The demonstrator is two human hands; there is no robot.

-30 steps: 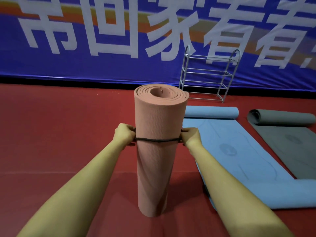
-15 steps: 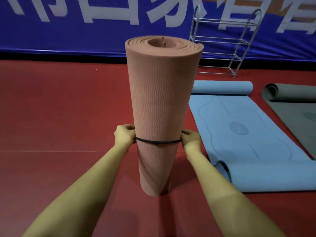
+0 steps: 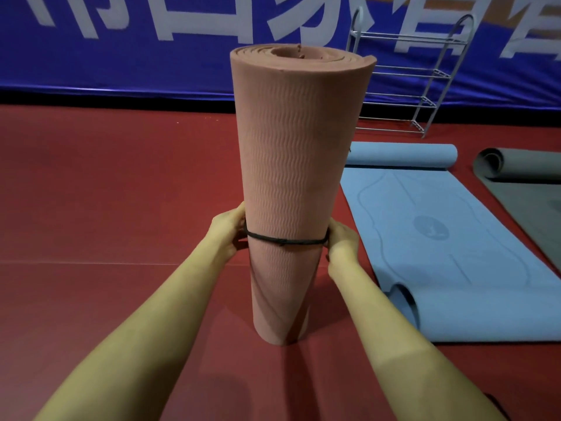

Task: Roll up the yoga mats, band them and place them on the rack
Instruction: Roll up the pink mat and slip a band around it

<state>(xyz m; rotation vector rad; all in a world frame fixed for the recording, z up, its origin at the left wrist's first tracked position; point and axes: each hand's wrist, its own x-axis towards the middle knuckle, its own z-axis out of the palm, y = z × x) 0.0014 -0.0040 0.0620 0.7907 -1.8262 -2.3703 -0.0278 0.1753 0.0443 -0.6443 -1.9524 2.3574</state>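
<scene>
**Pink mat upright, band at its lower half**

From my remote seat I see the rolled pink mat standing on end on the red floor, its spiral top facing the camera. A dark band circles it a little below the middle, with a small knot at the front. My left hand has its fingers curled at the band's left side, and my right hand pinches the band's right side (the fingertips themselves are hidden behind the roll). To the right lies a blue mat, spread flat with both ends curled, and beyond it a grey mat, partly rolled. The metal rack stands well behind, against the blue banner.
</scene>
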